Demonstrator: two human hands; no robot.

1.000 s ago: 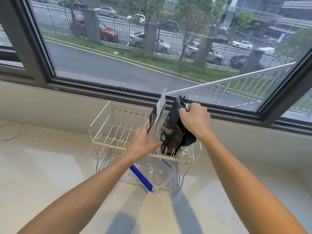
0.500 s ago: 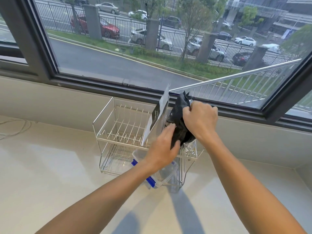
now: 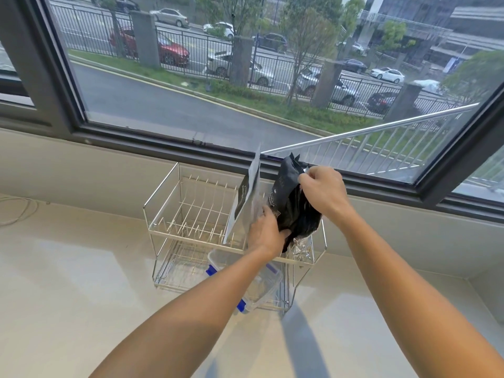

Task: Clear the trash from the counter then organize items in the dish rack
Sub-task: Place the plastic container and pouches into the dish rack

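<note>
black bag now lower in rack, left hand beneath

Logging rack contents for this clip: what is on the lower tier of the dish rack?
A clear plastic container with blue clips lies on the lower tier of the dish rack, jutting past its front edge. The left forearm covers part of it, hiding any contents.

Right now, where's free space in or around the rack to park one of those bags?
Free: the left half of the dish rack's upper tier, between its left rail and the silver pouch; also the counter left of the rack. Crowded: the upper tier's right side, where the left hand and right hand hold the black bag. The clear container fills the lower tier's right.
</note>
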